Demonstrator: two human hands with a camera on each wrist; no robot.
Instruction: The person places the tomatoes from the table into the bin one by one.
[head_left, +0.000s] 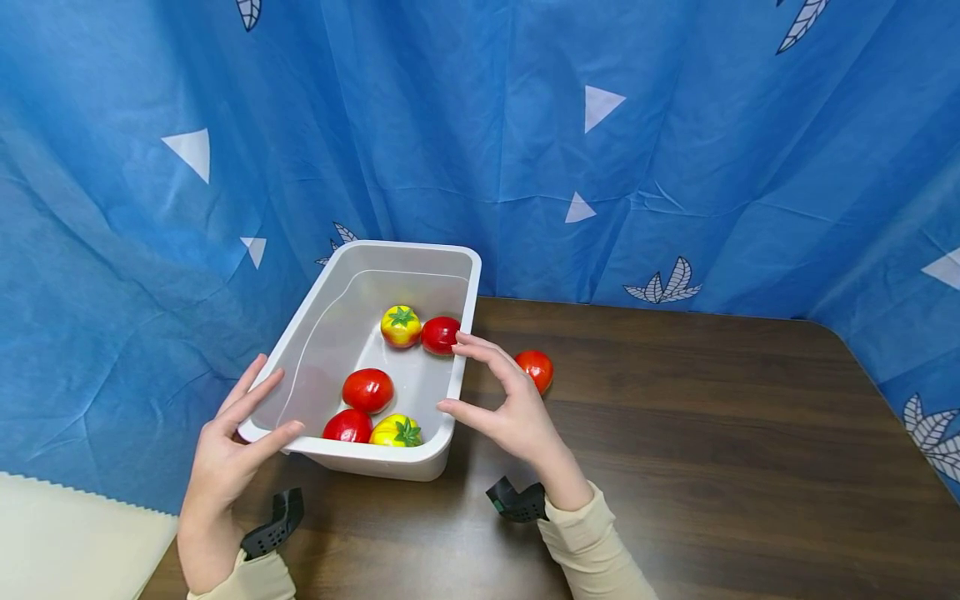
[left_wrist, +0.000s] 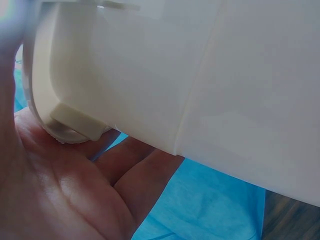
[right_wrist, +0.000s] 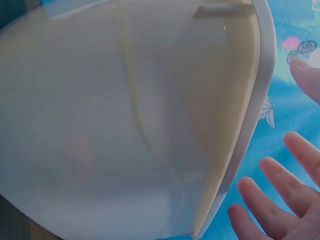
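Note:
A white plastic bin [head_left: 303, 325] stands at the left of the table, in front of the curtain. My left hand [head_left: 225, 458] holds its near left corner, thumb along the front rim and fingers round the outer side; the left wrist view shows the fingers [left_wrist: 145, 170] partly hidden behind the wall. My right hand [head_left: 510, 408] is beside the right rim with its fingers spread, and the right wrist view shows them apart from it. In the bin lie red tomatoes [head_left: 367, 390] and yellow tomatoes [head_left: 401, 326] with green leafy tops. Another red tomato [head_left: 536, 369] is behind my right hand.
The dark wooden table [head_left: 712, 433] stretches off to the right. A blue patterned curtain [head_left: 510, 150] hangs along its back and sides. At the lower left lies a cream cloth [head_left: 67, 542] with a zigzag edge.

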